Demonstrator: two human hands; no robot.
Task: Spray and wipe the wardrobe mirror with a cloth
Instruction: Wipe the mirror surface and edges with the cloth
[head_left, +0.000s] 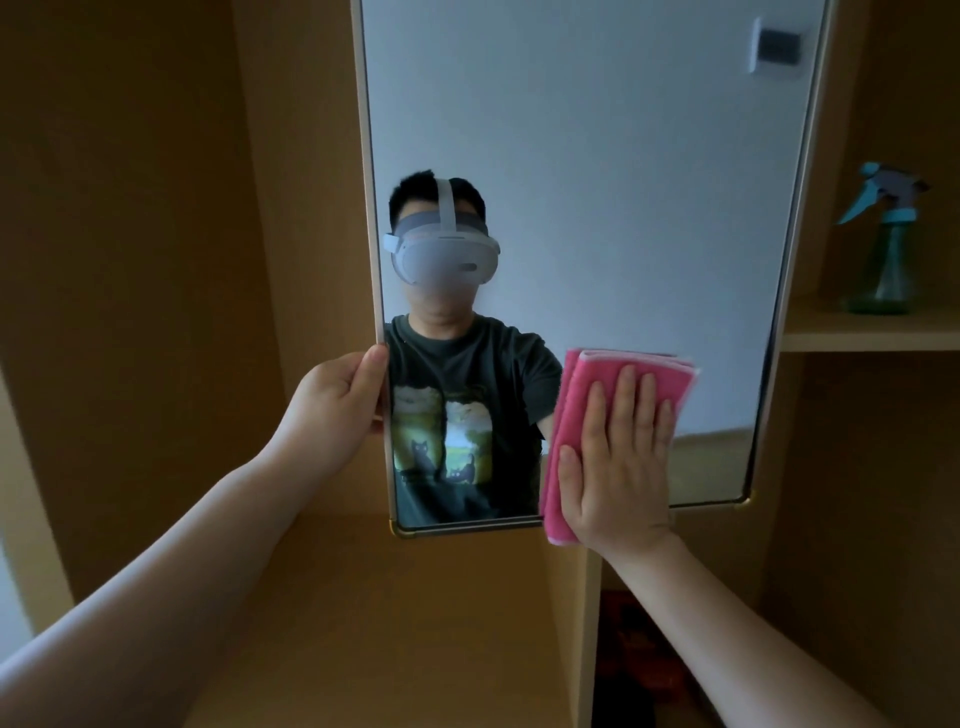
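Wiping is the step in hand. The right hand (618, 457) lies flat, fingers straight, pressing the folded pink cloth (576, 374) against the mirror (597, 182) at about 5 o'clock on the glass. The cloth's lower end overlaps the bottom frame. The left hand (340, 400) grips the mirror's left edge at about 8 o'clock, thumb on the front; the fingers behind are hidden.

- Hold that grip firm so the panel does not swing under wiping pressure.
- Spread the load with a flat palm over the whole cloth.
- Work in overlapping passes from 12 o'clock down to 6 o'clock, since most of the glass lies above the cloth and likely needs covering.
- Turn to a dry fold if streaks appear.

The spray bottle (883, 249) stands on a shelf (872, 332) at 3 o'clock, apart from both hands. Whether the glass is wet cannot be told.
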